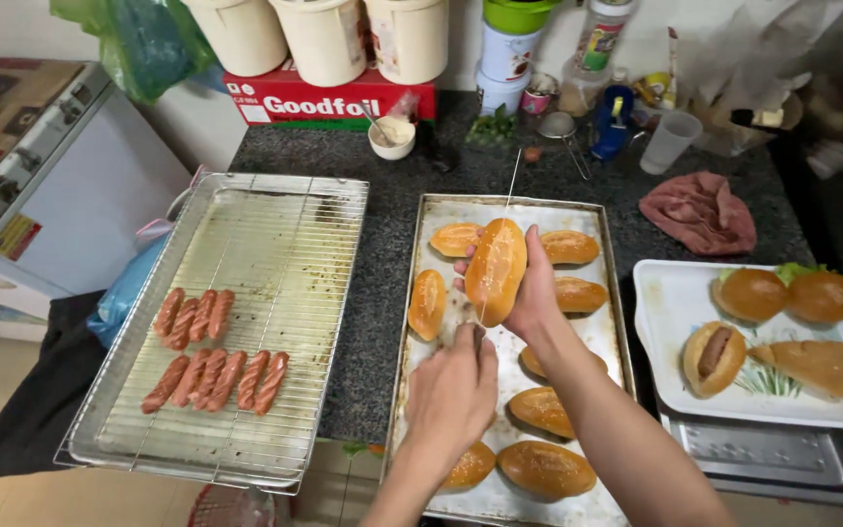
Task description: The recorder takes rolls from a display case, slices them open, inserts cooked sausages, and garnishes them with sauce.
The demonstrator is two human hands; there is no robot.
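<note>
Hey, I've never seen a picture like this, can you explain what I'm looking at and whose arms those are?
No machine here: one camera worn on a person's head looks down at that person's own two bare hands over a dark stone counter. The right hand holds up a golden oblong bun. The left hand is closed just below it, seemingly gripping a thin blade or wire that runs along the bun; I can't tell which. Beneath lies a metal baking tray of similar buns. On the left, a wire rack carries sausages. On the right, a white tray holds filled buns, and a pink cloth lies behind it.
</note>
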